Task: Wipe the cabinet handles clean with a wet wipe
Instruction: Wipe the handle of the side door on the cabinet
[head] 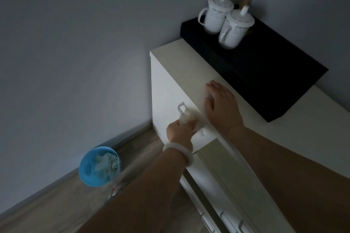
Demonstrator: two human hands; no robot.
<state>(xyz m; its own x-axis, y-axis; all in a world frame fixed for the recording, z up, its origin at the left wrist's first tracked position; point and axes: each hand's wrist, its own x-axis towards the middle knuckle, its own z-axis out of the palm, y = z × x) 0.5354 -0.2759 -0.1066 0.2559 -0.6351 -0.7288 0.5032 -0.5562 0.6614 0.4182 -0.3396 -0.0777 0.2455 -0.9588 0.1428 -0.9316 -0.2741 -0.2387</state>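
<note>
Below and left of the hands, a blue bin (99, 166) holds crumpled wipes. The left hand (180, 130) grips a wet wipe (187, 118) seemingly wrapped around the white cabinet handle (181, 107). The right hand (220, 105) lies open, flat on the cabinet top (185, 66).

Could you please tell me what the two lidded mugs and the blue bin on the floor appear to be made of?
Lidded mugs: likely glazed ceramic, white and smooth with a faint printed pattern. Blue bin: probably plastic, uniform matte colour with a thin rim.
</note>
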